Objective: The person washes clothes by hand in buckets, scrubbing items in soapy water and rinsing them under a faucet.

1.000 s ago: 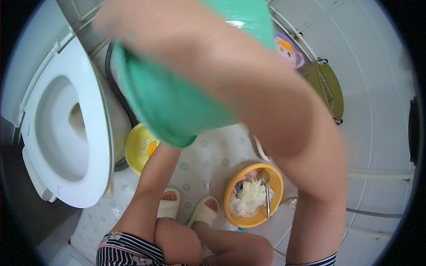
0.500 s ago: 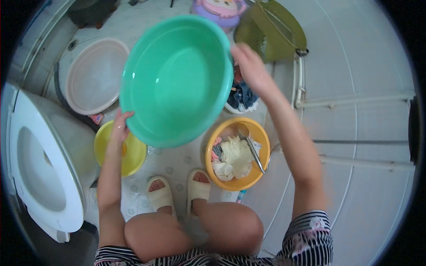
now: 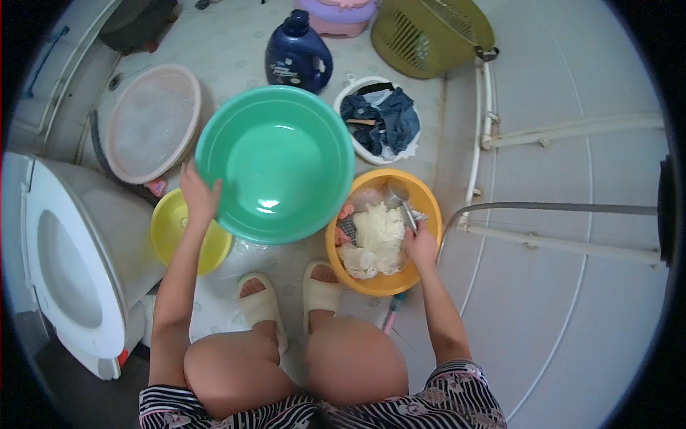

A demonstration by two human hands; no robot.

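- Our left hand (image 3: 200, 199) grasps the left side of the green basin (image 3: 271, 161), fingers at its rim and the thumb lying inward.
- Our right hand (image 3: 421, 244) is closed round the lower end of the handle of the silver shower head (image 3: 396, 191).
- The green basin is over the middle of the floor (image 3: 229, 57), its inside showing bright glints; we cannot tell whether it rests there.
- Just beside its right edge we have the orange basin (image 3: 371, 288), near the floor's right edge along the wall; the shower head lies inside, toward the rim's far right.
- In that basin we also see a cream cloth (image 3: 379, 229) at the middle and a pink cloth (image 3: 344, 213) by the left rim.
- Beyond the orange basin stands the white basin (image 3: 344, 100), filled with blue denim (image 3: 398, 120).
- Farther along the floor's right edge sits the olive basket (image 3: 411, 43); the dark blue bottle (image 3: 294, 61) is just past the green basin's far rim.
- Toward the floor's left edge we have the pale pink basin (image 3: 193, 93), holding something cloudy, and the yellow basin (image 3: 171, 232), next to the white toilet (image 3: 86, 186) and partly behind our left forearm.
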